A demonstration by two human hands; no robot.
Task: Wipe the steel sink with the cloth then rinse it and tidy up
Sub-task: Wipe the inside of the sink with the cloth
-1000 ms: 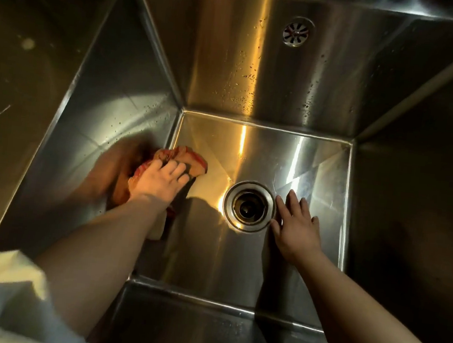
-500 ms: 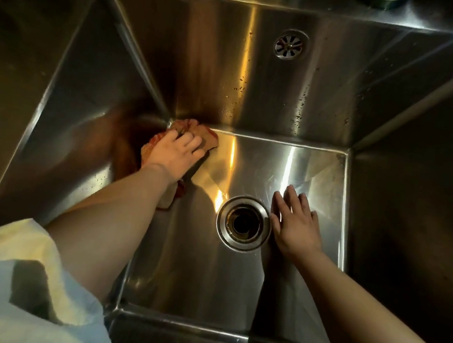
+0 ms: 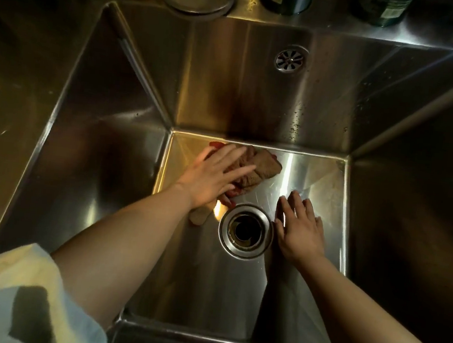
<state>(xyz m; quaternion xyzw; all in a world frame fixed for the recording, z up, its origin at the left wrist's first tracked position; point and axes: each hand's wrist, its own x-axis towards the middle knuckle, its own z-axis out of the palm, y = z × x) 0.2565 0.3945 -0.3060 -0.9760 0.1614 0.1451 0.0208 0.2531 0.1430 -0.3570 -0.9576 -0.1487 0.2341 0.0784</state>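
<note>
Steel sink [image 3: 107, 119]: left hand [image 3: 210, 178] flat on cloth [image 3: 259, 169], right hand [image 3: 299, 229] fingers spread.

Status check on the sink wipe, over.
Left hand flat, pressing cloth on sink floor by back wall. Right hand open, empty, braced beside drain. Nothing blocking.

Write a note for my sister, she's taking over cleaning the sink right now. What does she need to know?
Left hand: flat and open, pressing the brown-and-red cloth onto the sink floor near the back edge.
Right hand: open, empty, resting on the floor just right of the drain.
Steel sink: wiping is under way. Droplets show on the back wall below the overflow.
Left to do: finish wiping, rinse the sink, then tidy up. No water is running.
</note>
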